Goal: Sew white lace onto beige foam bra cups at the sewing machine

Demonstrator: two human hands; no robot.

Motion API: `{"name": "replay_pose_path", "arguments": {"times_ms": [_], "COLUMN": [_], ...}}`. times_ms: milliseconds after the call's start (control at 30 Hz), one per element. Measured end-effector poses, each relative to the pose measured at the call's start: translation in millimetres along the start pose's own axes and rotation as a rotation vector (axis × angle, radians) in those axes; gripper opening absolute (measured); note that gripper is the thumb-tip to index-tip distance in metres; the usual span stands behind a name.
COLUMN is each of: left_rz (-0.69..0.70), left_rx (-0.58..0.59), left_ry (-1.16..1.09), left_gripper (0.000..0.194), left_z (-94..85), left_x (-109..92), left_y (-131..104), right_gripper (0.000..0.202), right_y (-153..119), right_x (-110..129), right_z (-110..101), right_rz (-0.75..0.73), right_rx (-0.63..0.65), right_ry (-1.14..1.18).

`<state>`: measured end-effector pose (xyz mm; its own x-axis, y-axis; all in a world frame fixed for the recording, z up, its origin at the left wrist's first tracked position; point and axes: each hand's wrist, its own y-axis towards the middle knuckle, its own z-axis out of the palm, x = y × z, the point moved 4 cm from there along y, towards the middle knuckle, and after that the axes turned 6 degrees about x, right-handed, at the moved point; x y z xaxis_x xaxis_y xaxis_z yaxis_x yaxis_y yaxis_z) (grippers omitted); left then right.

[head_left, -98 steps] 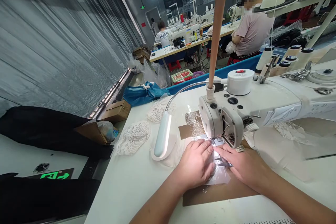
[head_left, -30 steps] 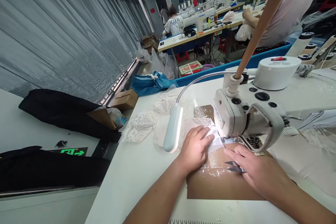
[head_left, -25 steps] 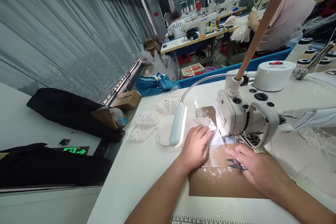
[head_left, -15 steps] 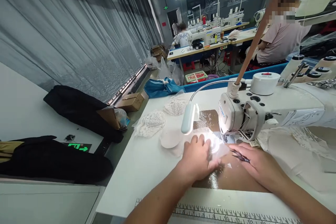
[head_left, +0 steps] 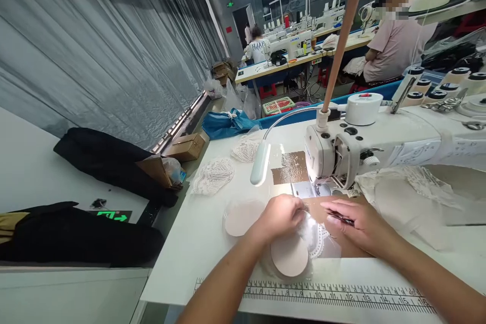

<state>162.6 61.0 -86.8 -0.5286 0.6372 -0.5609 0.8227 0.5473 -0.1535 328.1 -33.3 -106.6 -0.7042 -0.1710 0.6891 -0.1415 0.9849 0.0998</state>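
Observation:
My left hand (head_left: 283, 216) has its fingers curled together on the edge of a sheer white lace piece (head_left: 317, 238), just in front of the sewing machine (head_left: 328, 149). A round beige pad (head_left: 289, 255) lies on sheer fabric below that hand, and another beige pad (head_left: 243, 218) is to its left. My right hand (head_left: 351, 217) holds small dark thread snips (head_left: 341, 218) under its fingers, to the right of the lace. The lamp (head_left: 260, 163) hangs over the table left of the needle area.
Lace pieces (head_left: 213, 176) lie at the table's left, and more sheer fabric (head_left: 410, 202) is under the machine arm. A printed ruler (head_left: 322, 294) runs along the front edge. Thread cones (head_left: 417, 86) stand behind the machine. A person (head_left: 395, 50) sits beyond.
My left hand has closed its spread fingers, and the fabric has shifted toward the front edge, with a beige pad now showing below the hand. The camera view has shifted slightly.

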Motion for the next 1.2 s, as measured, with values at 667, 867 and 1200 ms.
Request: {"name": "replay_pose_path", "arguments": {"times_ms": [667,867,1200], "left_rz": [-0.126,-0.179,-0.165], "left_rx": [0.104,0.015,0.013], "left_ry": [-1.305,-1.262,-1.325], "left_gripper": [0.041,0.039,0.035], "left_z": [23.5,23.5,24.3], "left_x": [14.3,17.0,13.0], "left_y": [-4.2,-5.8,-9.3], "right_gripper": [0.041,0.037,0.038], "right_y": [3.6,-4.2,-15.5], "right_x": [-3.8,-10.3,29.6], "right_z": [5.4,-1.5,-1.7], "right_rz": [0.187,0.184,-0.067], "right_rx": [0.078,-0.179,-0.252], "right_ry": [0.208,-0.030,-0.415]}}
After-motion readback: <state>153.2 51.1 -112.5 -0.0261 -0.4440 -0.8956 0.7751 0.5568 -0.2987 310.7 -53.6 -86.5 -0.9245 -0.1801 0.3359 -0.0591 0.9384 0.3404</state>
